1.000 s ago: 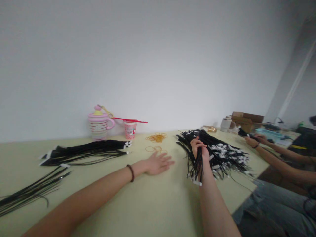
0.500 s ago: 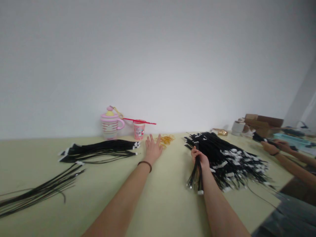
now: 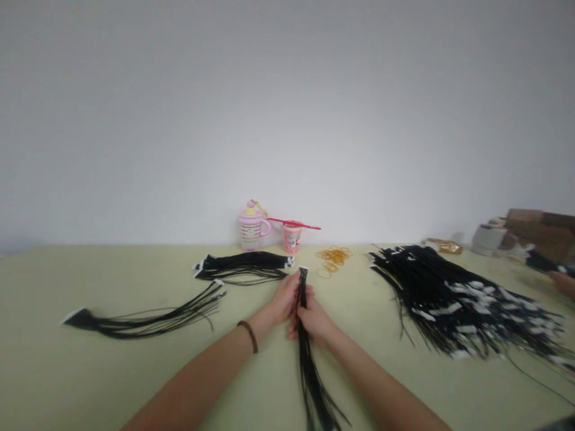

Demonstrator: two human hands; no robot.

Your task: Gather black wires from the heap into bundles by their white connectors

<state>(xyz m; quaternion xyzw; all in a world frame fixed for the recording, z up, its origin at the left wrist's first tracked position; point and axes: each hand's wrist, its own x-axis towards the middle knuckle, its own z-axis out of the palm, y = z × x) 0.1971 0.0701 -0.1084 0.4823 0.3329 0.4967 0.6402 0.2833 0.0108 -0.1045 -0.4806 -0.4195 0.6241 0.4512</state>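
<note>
Between my two hands, a bundle of black wires [image 3: 309, 365] hangs toward me, its white connector end [image 3: 303, 270] pointing up. My left hand [image 3: 286, 297] wraps the bundle's upper part from the left side. From the right, my right hand [image 3: 317, 320] grips it slightly lower, fingers closed round the wires. A scatter of yellow rubber bands [image 3: 335, 257] lies just beyond the hands. Left of them rest tied-looking black wire bundles [image 3: 247, 262] and a looser wire bundle [image 3: 148, 326]. A large heap of black wires with white connectors [image 3: 449, 293] covers the right side.
At the wall stand a pink lidded mug [image 3: 251, 230] and a pink paper cup [image 3: 291, 239] with a red stick [image 3: 309, 226] across it. Far right are a gold packet [image 3: 444, 246], a cardboard box [image 3: 539, 230], a pale mug [image 3: 489, 238] and another person's hand [image 3: 563, 284].
My left hand has left the rubber bands and joined my right hand on the wire bundle. The bundle has moved away from the heap, and the camera view has turned right-to-left.
</note>
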